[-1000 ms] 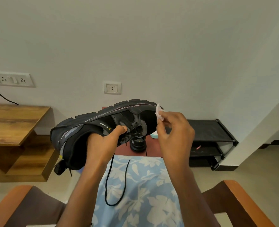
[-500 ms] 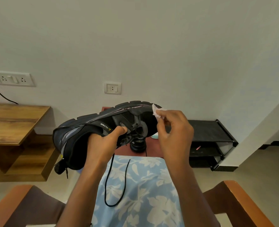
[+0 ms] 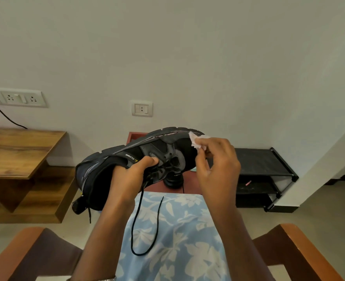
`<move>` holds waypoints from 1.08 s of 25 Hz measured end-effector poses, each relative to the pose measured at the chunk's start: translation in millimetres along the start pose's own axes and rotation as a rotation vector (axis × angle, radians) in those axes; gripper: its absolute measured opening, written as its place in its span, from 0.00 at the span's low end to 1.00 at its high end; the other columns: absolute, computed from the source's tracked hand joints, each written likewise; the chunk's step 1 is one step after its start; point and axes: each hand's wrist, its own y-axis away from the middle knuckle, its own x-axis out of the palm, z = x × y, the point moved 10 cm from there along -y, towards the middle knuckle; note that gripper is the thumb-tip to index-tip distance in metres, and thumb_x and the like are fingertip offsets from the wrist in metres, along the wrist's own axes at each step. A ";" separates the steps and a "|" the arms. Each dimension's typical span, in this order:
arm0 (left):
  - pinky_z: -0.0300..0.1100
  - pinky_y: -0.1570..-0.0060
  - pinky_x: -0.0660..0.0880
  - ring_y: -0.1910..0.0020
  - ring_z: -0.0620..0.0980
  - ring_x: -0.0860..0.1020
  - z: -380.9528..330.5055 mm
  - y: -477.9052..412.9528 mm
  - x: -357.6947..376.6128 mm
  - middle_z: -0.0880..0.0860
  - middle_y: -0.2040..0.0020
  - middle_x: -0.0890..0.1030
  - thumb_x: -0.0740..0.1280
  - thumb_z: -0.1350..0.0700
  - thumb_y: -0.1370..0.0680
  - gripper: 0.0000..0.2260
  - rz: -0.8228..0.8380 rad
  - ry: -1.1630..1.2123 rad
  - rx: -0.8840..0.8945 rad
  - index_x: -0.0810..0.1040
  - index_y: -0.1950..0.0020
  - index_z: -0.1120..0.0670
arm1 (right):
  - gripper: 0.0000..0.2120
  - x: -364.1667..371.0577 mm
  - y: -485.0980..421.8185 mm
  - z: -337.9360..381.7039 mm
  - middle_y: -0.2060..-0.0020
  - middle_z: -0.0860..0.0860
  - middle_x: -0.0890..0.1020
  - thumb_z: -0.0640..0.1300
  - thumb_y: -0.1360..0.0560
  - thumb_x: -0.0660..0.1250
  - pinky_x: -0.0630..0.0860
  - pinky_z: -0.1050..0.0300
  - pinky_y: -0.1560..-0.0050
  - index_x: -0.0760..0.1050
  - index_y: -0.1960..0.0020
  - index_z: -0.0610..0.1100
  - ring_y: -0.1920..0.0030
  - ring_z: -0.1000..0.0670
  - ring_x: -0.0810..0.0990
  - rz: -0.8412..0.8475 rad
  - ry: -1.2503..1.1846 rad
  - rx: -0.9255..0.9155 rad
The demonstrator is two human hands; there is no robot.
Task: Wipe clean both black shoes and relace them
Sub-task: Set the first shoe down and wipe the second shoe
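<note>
Black shoe held sideways over lap, left hand clamped on its collar. Right hand, pinching white wipe, had crept along toe's sole edge. Wiping was under way; lace hung loose, relacing pending.

The right hand is rubbing the white wipe back and forth at the toe end of the black shoe. 1 second ago the wipe was a thin upright strip at the sole edge. 0.5 seconds ago it was sliding a little toward the heel. Now it is sitting back near the toe tip and showing as a wider, crumpled wad. The hand's lower fingers are loosening and spreading apart. The left hand is tipping the shoe, so its heel is sinking and swinging rightward, and the shoe is lying steeper.
</note>
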 end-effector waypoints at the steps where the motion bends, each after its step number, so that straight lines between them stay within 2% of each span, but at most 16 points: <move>1: 0.43 0.59 0.77 0.58 0.50 0.84 3.4 -2.1 0.4 0.53 0.61 0.86 0.74 0.58 0.30 0.05 0.007 0.037 -0.025 0.84 0.56 0.56 | 0.10 2.5 4.6 4.7 0.49 0.48 0.81 0.40 0.23 0.65 0.80 0.60 0.55 0.82 0.46 0.42 0.49 0.48 0.81 0.012 -0.023 -0.012; 3: 0.44 0.60 0.77 0.60 0.50 0.84 9.6 -5.4 -0.3 0.54 0.61 0.86 0.73 0.58 0.30 0.04 0.010 0.110 -0.076 0.84 0.57 0.56 | 0.13 12.0 16.6 14.8 0.49 0.49 0.81 0.45 0.23 0.62 0.79 0.65 0.55 0.82 0.46 0.42 0.49 0.51 0.81 0.075 -0.076 -0.026; 5: 0.43 0.62 0.77 0.63 0.49 0.84 9.6 -7.1 -1.5 0.53 0.62 0.85 0.72 0.58 0.29 0.04 0.010 0.115 -0.076 0.84 0.57 0.56 | 0.11 19.0 22.7 17.5 0.49 0.49 0.82 0.44 0.23 0.64 0.78 0.68 0.54 0.82 0.46 0.42 0.50 0.52 0.81 0.125 -0.101 -0.033; 8: 0.45 0.59 0.77 0.60 0.52 0.84 7.3 -9.0 -3.1 0.54 0.62 0.86 0.74 0.57 0.30 0.05 0.017 0.056 -0.050 0.84 0.57 0.57 | 0.09 12.1 7.8 3.0 0.50 0.49 0.81 0.35 0.26 0.70 0.81 0.57 0.54 0.82 0.47 0.43 0.50 0.49 0.81 0.091 -0.043 -0.004; 10: 0.44 0.60 0.77 0.62 0.50 0.83 6.1 -8.1 -1.8 0.54 0.63 0.85 0.74 0.56 0.30 0.05 0.036 0.034 -0.048 0.84 0.58 0.58 | 0.09 -0.3 -5.7 -7.4 0.50 0.47 0.81 0.33 0.26 0.71 0.82 0.53 0.55 0.83 0.46 0.41 0.51 0.46 0.82 0.024 -0.039 0.043; 13: 0.39 0.68 0.78 0.67 0.48 0.83 8.3 -4.4 5.9 0.54 0.65 0.84 0.72 0.58 0.28 0.04 0.091 0.103 -0.097 0.83 0.61 0.57 | 0.08 -11.1 -8.0 4.9 0.50 0.46 0.82 0.39 0.24 0.68 0.79 0.62 0.55 0.83 0.46 0.40 0.51 0.46 0.82 -0.063 -0.012 -0.033; 17: 0.42 0.65 0.77 0.66 0.51 0.82 16.4 -3.4 14.2 0.55 0.63 0.83 0.71 0.56 0.29 0.04 0.158 0.208 -0.204 0.82 0.63 0.54 | 0.12 -0.3 19.1 28.5 0.50 0.47 0.82 0.43 0.22 0.64 0.78 0.68 0.50 0.84 0.46 0.39 0.48 0.51 0.81 -0.058 -0.081 -0.096; 22: 0.39 0.70 0.78 0.68 0.51 0.80 17.1 -4.4 15.0 0.54 0.65 0.82 0.69 0.57 0.28 0.03 0.181 0.273 -0.219 0.80 0.61 0.55 | 0.11 4.4 13.9 33.9 0.50 0.46 0.82 0.41 0.22 0.65 0.76 0.71 0.49 0.84 0.47 0.38 0.49 0.50 0.81 -0.035 -0.092 -0.131; 25: 0.39 0.71 0.78 0.70 0.50 0.80 20.2 -5.8 16.2 0.54 0.65 0.82 0.69 0.57 0.27 0.03 0.188 0.284 -0.236 0.80 0.61 0.55 | 0.08 -5.9 -13.3 17.9 0.50 0.46 0.82 0.37 0.23 0.69 0.78 0.66 0.54 0.83 0.46 0.40 0.53 0.47 0.82 -0.067 -0.048 -0.079; 27: 0.40 0.70 0.78 0.69 0.51 0.80 25.0 -6.0 17.9 0.54 0.65 0.82 0.69 0.57 0.28 0.03 0.211 0.328 -0.275 0.79 0.61 0.55 | 0.08 -7.8 -17.3 14.8 0.49 0.46 0.82 0.38 0.23 0.69 0.80 0.62 0.56 0.83 0.45 0.40 0.52 0.47 0.83 -0.063 -0.070 -0.071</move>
